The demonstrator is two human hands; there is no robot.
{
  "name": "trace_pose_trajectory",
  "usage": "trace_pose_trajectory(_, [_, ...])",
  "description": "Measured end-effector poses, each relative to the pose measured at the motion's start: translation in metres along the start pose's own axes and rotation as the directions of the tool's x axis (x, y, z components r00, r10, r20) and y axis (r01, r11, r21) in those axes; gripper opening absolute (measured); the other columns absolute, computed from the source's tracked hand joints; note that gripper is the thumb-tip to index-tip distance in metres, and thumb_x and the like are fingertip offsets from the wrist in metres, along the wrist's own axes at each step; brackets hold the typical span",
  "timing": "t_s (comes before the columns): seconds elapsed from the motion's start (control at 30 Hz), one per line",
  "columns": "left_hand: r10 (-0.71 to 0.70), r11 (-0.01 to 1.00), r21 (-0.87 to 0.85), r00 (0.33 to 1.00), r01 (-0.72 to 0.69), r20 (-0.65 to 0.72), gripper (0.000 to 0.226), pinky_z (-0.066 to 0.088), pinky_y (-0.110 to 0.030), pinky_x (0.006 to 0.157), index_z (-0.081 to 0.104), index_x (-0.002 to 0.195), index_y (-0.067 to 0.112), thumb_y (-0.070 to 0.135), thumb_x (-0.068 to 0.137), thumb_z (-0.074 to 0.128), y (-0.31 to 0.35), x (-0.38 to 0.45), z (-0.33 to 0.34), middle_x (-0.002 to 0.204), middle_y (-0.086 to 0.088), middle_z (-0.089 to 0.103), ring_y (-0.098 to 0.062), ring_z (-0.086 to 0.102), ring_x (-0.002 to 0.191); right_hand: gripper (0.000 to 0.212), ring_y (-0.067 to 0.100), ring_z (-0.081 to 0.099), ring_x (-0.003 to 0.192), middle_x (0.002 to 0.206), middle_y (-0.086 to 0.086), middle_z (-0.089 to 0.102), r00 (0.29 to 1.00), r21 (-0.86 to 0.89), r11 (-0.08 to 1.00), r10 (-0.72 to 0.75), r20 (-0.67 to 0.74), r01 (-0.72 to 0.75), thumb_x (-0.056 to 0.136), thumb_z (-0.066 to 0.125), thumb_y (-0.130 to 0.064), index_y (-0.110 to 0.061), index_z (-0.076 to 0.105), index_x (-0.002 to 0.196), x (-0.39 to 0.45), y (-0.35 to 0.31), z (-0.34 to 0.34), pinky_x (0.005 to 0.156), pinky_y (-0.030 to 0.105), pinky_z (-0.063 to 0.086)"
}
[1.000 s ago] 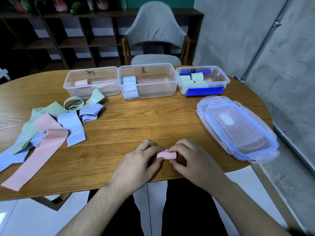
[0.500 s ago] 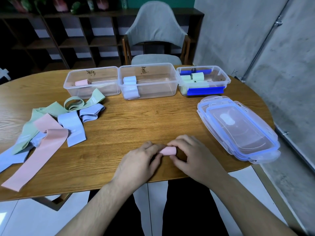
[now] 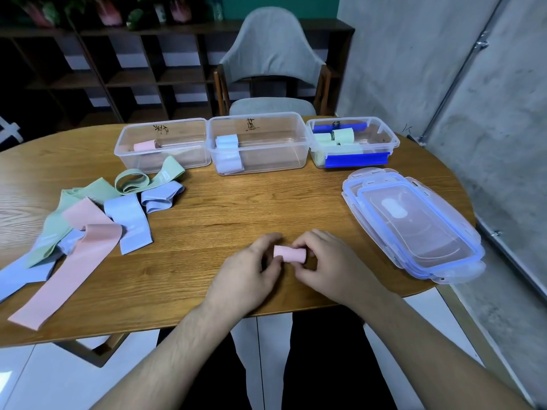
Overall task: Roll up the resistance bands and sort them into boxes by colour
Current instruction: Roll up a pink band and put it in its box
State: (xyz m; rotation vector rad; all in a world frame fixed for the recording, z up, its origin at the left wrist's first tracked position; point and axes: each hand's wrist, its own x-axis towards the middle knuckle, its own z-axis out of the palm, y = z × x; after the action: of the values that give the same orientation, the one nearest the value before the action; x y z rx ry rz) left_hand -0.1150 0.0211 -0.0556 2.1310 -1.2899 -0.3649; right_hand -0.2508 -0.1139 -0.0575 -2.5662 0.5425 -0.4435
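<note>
1. A small pink rolled resistance band point(image 3: 289, 254) is held between both hands just above the wooden oval tabletop point(image 3: 236, 208), near the middle of its near edge.
2. The left hand point(image 3: 247, 276) has its grip closed on the roll's left end, fingers curled round it.
3. The right hand point(image 3: 331, 266) pinches the roll's right end, its fingers bent over the top and its thumb underneath.
4. A loose heap of flat bands lies toward the left edge of the tabletop: a long pink unrolled band point(image 3: 71, 267), light blue flat bands point(image 3: 128, 223) and pale green flat bands point(image 3: 148, 180), overlapping one another.
5. Three clear plastic boxes stand side by side along the far edge.
6. The left clear box point(image 3: 189, 156) holds one pink roll point(image 3: 145, 145).
7. The middle clear box point(image 3: 281, 155) holds light blue rolled bands point(image 3: 227, 142) at its left end.
8. The right clear box with blue clips point(image 3: 381, 143) holds pale green rolls point(image 3: 343, 136).
9. A stack of clear lids with blue seals point(image 3: 414, 229) lies at the right edge of the tabletop.
10. A grey upholstered chair point(image 3: 270, 54) stands behind the far edge.
</note>
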Motion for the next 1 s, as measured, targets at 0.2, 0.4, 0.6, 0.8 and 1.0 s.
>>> trace_pose_trajectory(0.2, [-0.286,0.728,-0.624,0.953,0.283,0.099,0.045,0.055,-0.035,0.079,0.047,0.136,0.016,0.020,0.095,0.064,0.012,0.006,-0.002,0.086,0.001,0.067,-0.012,0.064,0.072,0.020,-0.001,0.048,0.080,0.084,-0.017,0.048,0.990,0.083,0.990,0.117,-0.073,-0.111,0.082,0.069,-0.029,-0.025,0.050,0.091,0.005,-0.013,-0.005,0.064,0.016,0.036])
trace_pose_trajectory(0.4, [-0.340,0.230,-0.889,0.888,0.397,0.309,0.016,0.056,-0.032,0.089,0.061,0.110,0.013,0.024,0.098,0.059,0.035,0.001,-0.008,0.097,-0.005,0.075,-0.015,0.071,0.090,0.031,0.002,0.048,0.077,0.088,-0.016,0.048,0.984,0.129,0.988,0.103,-0.147,-0.084,0.083,0.066,-0.031,-0.029,0.051,0.109,0.011,-0.035,-0.002,0.068,0.021,0.042])
trace_pose_trajectory(0.6, [-0.381,0.188,-0.925,0.893,0.330,0.241,0.010,0.054,-0.035,0.081,0.061,0.105,0.014,0.011,0.098,0.055,0.036,-0.006,-0.021,0.078,-0.003,0.072,-0.012,0.068,0.069,0.063,-0.005,0.044,0.085,0.092,-0.030,0.042,0.998,0.221,0.975,0.026,-0.062,-0.012,0.079,0.076,-0.035,-0.035,0.049,0.136,0.010,-0.049,0.001,0.086,0.022,0.044])
trace_pose_trajectory(0.8, [-0.456,0.294,-0.885,0.867,0.361,0.202,0.012,0.048,-0.026,0.066,0.063,0.098,0.018,0.012,0.098,0.053,0.031,-0.025,-0.040,0.077,-0.001,0.072,-0.007,0.060,0.058,0.061,0.009,0.047,0.115,0.116,-0.015,0.044,0.998,0.176,0.982,-0.064,-0.025,0.067,0.074,0.078,-0.039,-0.035,0.055,0.131,0.012,-0.065,0.003,0.102,0.032,0.042])
trace_pose_trajectory(1.0, [-0.469,0.339,-0.885,0.872,0.320,0.136,0.012,0.049,-0.027,0.069,0.063,0.106,0.015,0.013,0.095,0.057,0.023,-0.047,-0.062,0.082,-0.002,0.065,-0.013,0.058,0.074,0.054,0.014,0.048,0.121,0.125,-0.004,0.053,0.980,0.193,0.963,-0.197,0.032,0.187,0.077,0.072,-0.019,-0.026,0.059,0.129,0.019,-0.103,0.007,0.107,0.030,0.037])
